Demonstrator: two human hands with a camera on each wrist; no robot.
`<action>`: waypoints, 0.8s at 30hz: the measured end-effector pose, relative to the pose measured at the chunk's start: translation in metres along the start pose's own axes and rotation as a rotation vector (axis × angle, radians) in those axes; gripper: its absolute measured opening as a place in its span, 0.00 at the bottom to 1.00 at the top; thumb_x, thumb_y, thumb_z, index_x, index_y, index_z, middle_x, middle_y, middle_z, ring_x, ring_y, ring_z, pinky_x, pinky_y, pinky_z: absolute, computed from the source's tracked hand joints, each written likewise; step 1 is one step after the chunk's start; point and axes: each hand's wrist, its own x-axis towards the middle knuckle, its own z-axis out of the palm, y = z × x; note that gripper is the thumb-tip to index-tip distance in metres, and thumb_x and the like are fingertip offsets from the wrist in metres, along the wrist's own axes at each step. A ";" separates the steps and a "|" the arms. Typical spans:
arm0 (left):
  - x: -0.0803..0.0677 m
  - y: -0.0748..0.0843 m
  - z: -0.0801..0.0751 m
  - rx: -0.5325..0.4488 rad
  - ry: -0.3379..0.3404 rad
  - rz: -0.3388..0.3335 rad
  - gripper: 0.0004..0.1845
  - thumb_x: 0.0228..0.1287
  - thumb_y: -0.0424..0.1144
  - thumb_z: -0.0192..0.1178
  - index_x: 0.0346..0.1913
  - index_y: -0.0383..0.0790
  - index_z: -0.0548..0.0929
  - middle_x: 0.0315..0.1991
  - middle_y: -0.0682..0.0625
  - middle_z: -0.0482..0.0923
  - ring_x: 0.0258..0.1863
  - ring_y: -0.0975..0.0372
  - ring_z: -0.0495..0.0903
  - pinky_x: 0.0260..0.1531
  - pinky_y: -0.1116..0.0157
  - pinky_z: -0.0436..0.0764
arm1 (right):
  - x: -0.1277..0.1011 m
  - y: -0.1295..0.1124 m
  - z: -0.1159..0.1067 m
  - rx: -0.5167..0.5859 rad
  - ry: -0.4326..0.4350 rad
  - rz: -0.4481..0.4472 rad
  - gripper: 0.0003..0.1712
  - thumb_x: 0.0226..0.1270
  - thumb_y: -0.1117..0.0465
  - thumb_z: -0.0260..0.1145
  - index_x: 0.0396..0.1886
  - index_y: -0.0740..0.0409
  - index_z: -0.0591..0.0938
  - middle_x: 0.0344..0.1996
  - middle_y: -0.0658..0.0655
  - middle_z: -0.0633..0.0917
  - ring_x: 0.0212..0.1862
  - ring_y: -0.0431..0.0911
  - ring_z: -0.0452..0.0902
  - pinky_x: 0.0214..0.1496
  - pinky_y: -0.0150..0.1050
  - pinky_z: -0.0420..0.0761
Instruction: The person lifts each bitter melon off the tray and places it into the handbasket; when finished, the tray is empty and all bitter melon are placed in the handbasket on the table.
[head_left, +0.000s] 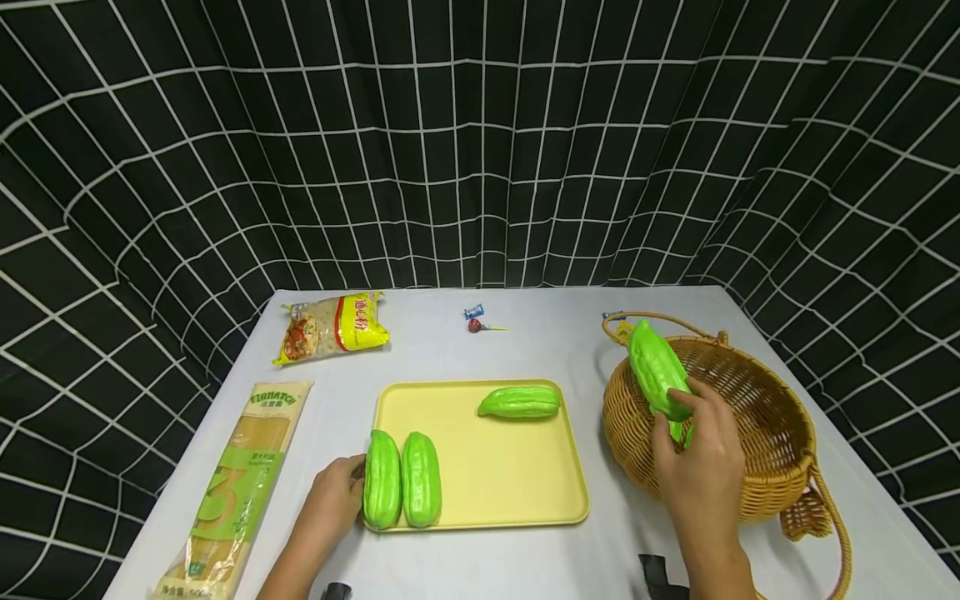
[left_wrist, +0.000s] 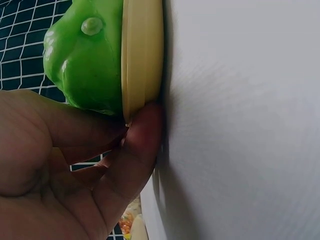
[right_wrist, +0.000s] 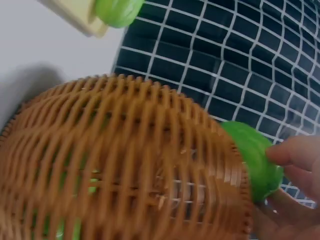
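I see a person's left hand point(head_left: 339, 490), right hand point(head_left: 705, 446) and forearms point(head_left: 298, 552), all bare. A small black fitting point(head_left: 337, 592) shows beside the left forearm, a larger, angular black piece point(head_left: 657, 577) beside the right.

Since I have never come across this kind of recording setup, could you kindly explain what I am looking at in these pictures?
Of course. There is no machine here: these are a person's bare hands. The wide picture comes from a camera worn on the head, looking forward and down; the two close-ups come from cameras on the left and right wrists.

On the white table is a yellow tray bearing three green gourds. Left of it lie a spaghetti pack and a pasta bag; beyond it, a lollipop and a blue-wrapped sweet. A wicker basket stands to the right.

The left hand pinches the tray's edge. The right hand holds another green gourd at the basket's rim.
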 end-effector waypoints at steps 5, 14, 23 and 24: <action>-0.001 0.000 0.000 -0.003 0.003 0.002 0.19 0.64 0.24 0.55 0.57 0.21 0.75 0.48 0.32 0.80 0.54 0.37 0.76 0.53 0.43 0.77 | -0.002 0.004 0.002 -0.063 -0.079 0.063 0.18 0.53 0.77 0.68 0.46 0.71 0.80 0.57 0.69 0.74 0.49 0.68 0.76 0.36 0.62 0.79; -0.001 -0.001 0.002 -0.019 0.024 -0.001 0.18 0.64 0.24 0.55 0.57 0.21 0.76 0.47 0.33 0.80 0.52 0.39 0.78 0.50 0.44 0.79 | -0.001 0.004 0.006 -0.047 -0.070 0.054 0.20 0.53 0.77 0.67 0.48 0.72 0.77 0.55 0.73 0.71 0.54 0.68 0.68 0.43 0.64 0.73; -0.002 -0.001 0.002 -0.018 0.029 0.006 0.19 0.63 0.24 0.55 0.56 0.20 0.75 0.48 0.32 0.80 0.52 0.39 0.78 0.50 0.44 0.79 | -0.009 -0.001 0.015 0.037 -0.017 -0.081 0.18 0.51 0.78 0.66 0.45 0.73 0.78 0.54 0.75 0.72 0.51 0.69 0.66 0.45 0.60 0.68; -0.002 -0.001 0.002 -0.016 0.028 0.010 0.19 0.63 0.23 0.55 0.56 0.20 0.76 0.48 0.32 0.80 0.52 0.39 0.78 0.50 0.44 0.79 | -0.011 -0.004 0.019 0.064 -0.012 -0.121 0.18 0.50 0.78 0.66 0.44 0.73 0.78 0.53 0.75 0.73 0.51 0.69 0.67 0.46 0.59 0.68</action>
